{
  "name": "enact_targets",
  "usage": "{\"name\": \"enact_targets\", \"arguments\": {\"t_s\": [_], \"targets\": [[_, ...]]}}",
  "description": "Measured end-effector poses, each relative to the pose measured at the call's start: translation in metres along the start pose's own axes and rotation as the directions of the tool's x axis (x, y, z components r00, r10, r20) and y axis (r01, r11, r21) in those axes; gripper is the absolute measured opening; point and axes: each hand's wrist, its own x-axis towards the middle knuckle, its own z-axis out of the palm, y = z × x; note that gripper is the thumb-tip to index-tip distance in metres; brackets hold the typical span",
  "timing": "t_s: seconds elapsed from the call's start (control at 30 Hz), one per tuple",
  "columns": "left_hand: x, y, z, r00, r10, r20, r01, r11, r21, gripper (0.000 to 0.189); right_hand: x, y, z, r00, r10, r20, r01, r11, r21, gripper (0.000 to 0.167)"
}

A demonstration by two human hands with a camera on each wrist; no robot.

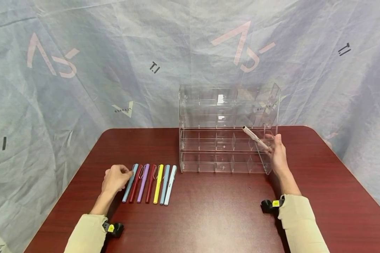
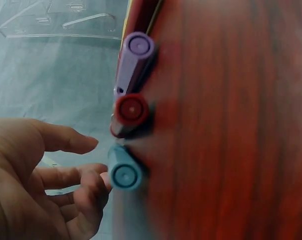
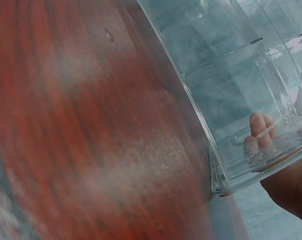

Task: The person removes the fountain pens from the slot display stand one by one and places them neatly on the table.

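Several pens lie side by side at the left of the table in the head view. My left hand (image 1: pixel 114 178) is at the outermost one, a light blue pen (image 1: pixel 130 184); its fingertips reach the barrel in the left wrist view, while the thumb stands apart. A dark red pen (image 2: pixel 132 110) and a purple pen (image 2: pixel 136 55) lie beside it. My right hand (image 1: pixel 277 154) grips the right side of a clear acrylic rack (image 1: pixel 207 151), fingers visible through the plastic. A pinkish-white pen (image 1: pixel 253 136) slants in the rack near that hand.
Further along the row are another dark red pen (image 1: pixel 151 184), a yellow pen (image 1: pixel 158 184), a second light blue pen (image 1: pixel 165 186) and a white pen (image 1: pixel 170 186). Behind the table (image 1: pixel 215 211) hangs a pale printed cloth (image 1: pixel 145 45). The rack has several stepped, divided tiers.
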Motion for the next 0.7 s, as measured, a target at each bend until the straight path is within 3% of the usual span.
{"name": "enact_targets", "arguments": {"t_s": [0.1, 0.23, 0.43, 0.7], "targets": [[0.0, 0.006, -0.003, 1.0, 0.01, -0.028, -0.01, 1.0, -0.007, 0.023, 0.0, 0.0, 0.0, 1.0, -0.002, 0.0, 0.002, 1.0, 0.003, 0.049], [-0.002, 0.02, -0.006, 0.992, 0.068, -0.102, -0.071, 0.997, -0.02, 0.023, 0.0, -0.001, -0.001, 1.0, -0.005, -0.002, 0.005, 1.0, 0.007, 0.05], [-0.007, 0.051, -0.002, 0.948, 0.171, -0.268, -0.192, 0.98, -0.056, 0.016, 0.0, 0.0, -0.002, 1.0, 0.006, -0.005, -0.006, 1.0, -0.018, 0.047], [-0.013, 0.094, 0.012, 0.897, 0.223, -0.381, -0.324, 0.919, -0.224, 0.01, 0.0, 0.0, 0.0, 1.0, 0.019, -0.008, -0.019, 1.0, -0.009, 0.049]]}}
